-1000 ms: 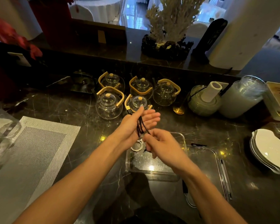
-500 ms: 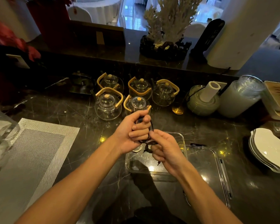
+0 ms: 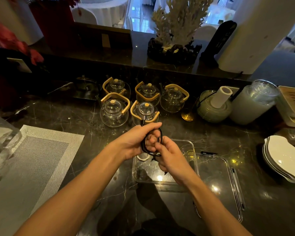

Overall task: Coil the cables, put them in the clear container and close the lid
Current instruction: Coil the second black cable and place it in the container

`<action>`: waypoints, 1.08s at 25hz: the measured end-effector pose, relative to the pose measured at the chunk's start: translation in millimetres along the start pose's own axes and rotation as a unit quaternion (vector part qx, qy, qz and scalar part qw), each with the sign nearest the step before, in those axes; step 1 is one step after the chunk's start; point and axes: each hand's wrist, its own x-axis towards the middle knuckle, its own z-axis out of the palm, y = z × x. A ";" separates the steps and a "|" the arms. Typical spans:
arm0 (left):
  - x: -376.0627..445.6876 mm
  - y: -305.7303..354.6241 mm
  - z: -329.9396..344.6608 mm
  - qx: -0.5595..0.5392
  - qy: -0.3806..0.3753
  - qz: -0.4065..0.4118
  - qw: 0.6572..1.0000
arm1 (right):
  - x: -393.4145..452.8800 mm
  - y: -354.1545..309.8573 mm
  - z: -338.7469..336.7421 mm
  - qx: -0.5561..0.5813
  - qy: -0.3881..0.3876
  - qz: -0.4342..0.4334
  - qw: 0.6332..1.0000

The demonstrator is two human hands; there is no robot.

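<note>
The left hand (image 3: 134, 142) curls round the loops of a thin black cable (image 3: 144, 147), and the right hand (image 3: 170, 157) pinches its loose end just beside them. Coiling looks nearly done; stowing and closing remain. Directly beneath the grip sits the clear rectangular plastic container (image 3: 193, 167), a pale coil (image 3: 143, 157) already inside. Its clear flat lid (image 3: 228, 184) lies right of the grip. Beyond the grip, glass teapots with wooden handles (image 3: 114, 111) stand close.
</note>
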 end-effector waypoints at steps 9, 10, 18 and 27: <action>-6.8 -3.0 5.8 0.080 0.012 0.044 0.996 | -4.5 -0.3 -9.9 0.035 -0.053 -0.004 0.998; -8.7 -2.4 1.6 0.067 -0.026 0.034 0.997 | -5.5 -1.4 -14.5 0.034 -0.062 -0.007 0.997; -0.8 -18.9 -4.0 0.204 0.075 0.129 0.967 | -2.8 -16.2 -25.5 -0.140 -0.067 0.030 0.987; 4.5 -12.2 -10.2 0.295 0.085 0.178 0.935 | -4.6 -23.5 -34.2 -0.153 -0.093 0.024 0.984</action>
